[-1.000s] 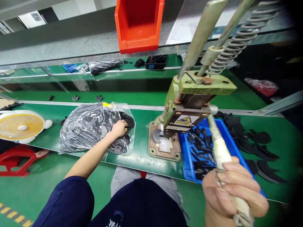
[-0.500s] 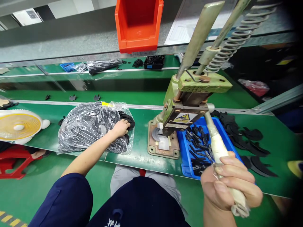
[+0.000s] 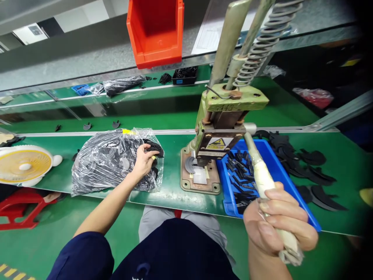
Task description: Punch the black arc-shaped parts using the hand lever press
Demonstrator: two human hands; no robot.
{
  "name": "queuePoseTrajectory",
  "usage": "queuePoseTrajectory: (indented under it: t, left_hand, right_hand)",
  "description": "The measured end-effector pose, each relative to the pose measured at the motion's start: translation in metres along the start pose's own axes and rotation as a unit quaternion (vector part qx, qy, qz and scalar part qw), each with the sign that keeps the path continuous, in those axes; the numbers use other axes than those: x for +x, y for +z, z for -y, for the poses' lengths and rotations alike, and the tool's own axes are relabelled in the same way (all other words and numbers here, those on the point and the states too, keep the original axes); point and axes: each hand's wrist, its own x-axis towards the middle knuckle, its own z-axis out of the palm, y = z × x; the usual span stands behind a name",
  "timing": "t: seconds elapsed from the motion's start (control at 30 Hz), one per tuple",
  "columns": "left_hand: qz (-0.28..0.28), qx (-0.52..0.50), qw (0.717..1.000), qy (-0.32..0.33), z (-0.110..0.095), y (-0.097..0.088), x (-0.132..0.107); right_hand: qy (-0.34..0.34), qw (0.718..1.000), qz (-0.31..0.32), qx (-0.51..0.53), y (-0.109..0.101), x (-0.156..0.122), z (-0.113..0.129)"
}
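Left hand (image 3: 143,160) pinches a black part (image 3: 154,147) — right hand (image 3: 278,225) clenched round the lever (image 3: 258,171).

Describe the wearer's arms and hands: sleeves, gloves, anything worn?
Both hands bare, no gloves: left hand, right hand. No rings or watch show. Left arm wears a dark navy short sleeve ending above the elbow; forearm uncovered. Small yellow spot at one left fingertip, unclear what. Right arm shows only to the wrist, no sleeve in view.
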Motion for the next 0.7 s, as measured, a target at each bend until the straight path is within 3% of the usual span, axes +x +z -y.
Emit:
queuePoseTrajectory:
  t: [0.1,0.2,0.4,0.57,0.7]
  left_hand:
    - [-0.011,-0.072,0.997,-0.024,-0.022,0.006,-0.002]
    - [0.027,-0.181,0.982,-0.042,-0.035,0.018,-0.003]
    - [0.137,-0.401,0.892,-0.158,-0.054,0.036,0.0]
    - [0.203,-0.43,0.868,-0.142,-0.073,0.034,0.009]
    - [0.229,-0.438,0.843,-0.212,-0.084,0.043,0.017]
  right_hand:
    - [0.01,1.0,0.011,-0.002,0.0,-0.001,0.002]
    - [0.008,1.0,0.026,-0.005,-0.002,-0.003,0.004]
    - [0.023,0.999,0.047,0.002,-0.005,-0.003,0.007]
    - [0.029,0.997,0.074,0.002,-0.011,-0.002,0.008]
    - [0.038,0.996,0.085,-0.008,-0.014,-0.003,0.009]
